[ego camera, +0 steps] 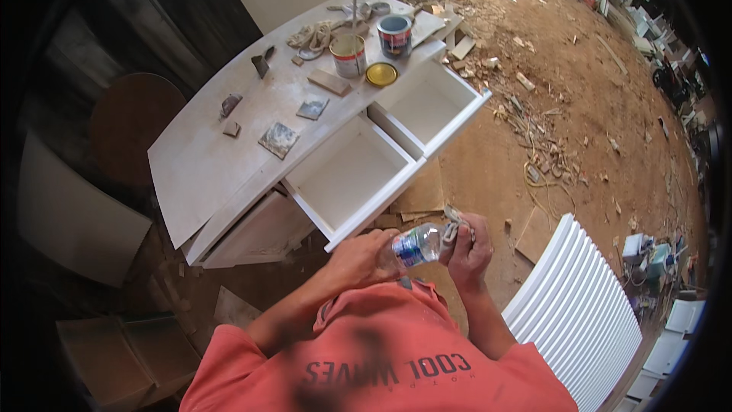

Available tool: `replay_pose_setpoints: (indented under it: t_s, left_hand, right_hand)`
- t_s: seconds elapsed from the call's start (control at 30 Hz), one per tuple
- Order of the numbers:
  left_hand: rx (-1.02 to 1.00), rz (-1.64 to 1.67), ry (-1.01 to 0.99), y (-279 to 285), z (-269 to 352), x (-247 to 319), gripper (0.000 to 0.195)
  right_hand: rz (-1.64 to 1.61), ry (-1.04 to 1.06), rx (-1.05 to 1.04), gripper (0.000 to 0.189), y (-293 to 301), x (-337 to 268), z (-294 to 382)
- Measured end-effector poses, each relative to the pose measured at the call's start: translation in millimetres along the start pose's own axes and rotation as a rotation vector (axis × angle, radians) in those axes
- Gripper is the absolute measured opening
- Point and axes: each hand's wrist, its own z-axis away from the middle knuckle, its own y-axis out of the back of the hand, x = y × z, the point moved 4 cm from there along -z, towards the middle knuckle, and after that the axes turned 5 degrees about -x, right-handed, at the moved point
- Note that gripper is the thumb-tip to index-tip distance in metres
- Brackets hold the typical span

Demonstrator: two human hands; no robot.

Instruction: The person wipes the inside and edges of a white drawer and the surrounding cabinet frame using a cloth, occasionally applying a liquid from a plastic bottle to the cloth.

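Note:
My left hand point(363, 254) is wrapped around the lower part of a clear plastic bottle point(420, 245) with a blue label, which lies sideways close to my chest. At the bottle's neck, my right hand point(472, 246) grips a crumpled pale cloth point(454, 226); the neck and any cap are hidden. Just beyond my hands, a white cabinet has two drawers pulled out, the nearer drawer point(351, 174) and the farther drawer point(426, 106). Its whitish top point(211, 183) carries two open cans, the red-and-white can point(347, 57) with a stick in it and the dark can point(394, 37).
Beside the cans lie a yellow lid point(381, 74), a wood block point(330, 82), smeared square plates point(278, 140) and a rag point(311, 34). White ribbed panels point(577, 315) stand at the lower right. Wood scraps and a yellow cord point(534, 183) litter the brown floor.

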Motion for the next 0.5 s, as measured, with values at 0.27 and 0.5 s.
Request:
replay_pose_setpoints:
  t_s: [0.27, 0.5]
  left_hand:
    - [0.184, 0.341, -0.268, 7, -33, -27, 0.071]
    - [0.189, 0.412, -0.309, 19, -92, -32, 0.070]
  right_hand:
    - [0.203, 0.290, -0.111, 0.024, -17, -46, -56]
    - [-0.087, 0.035, 0.014, 0.038, -24, -12, -93]
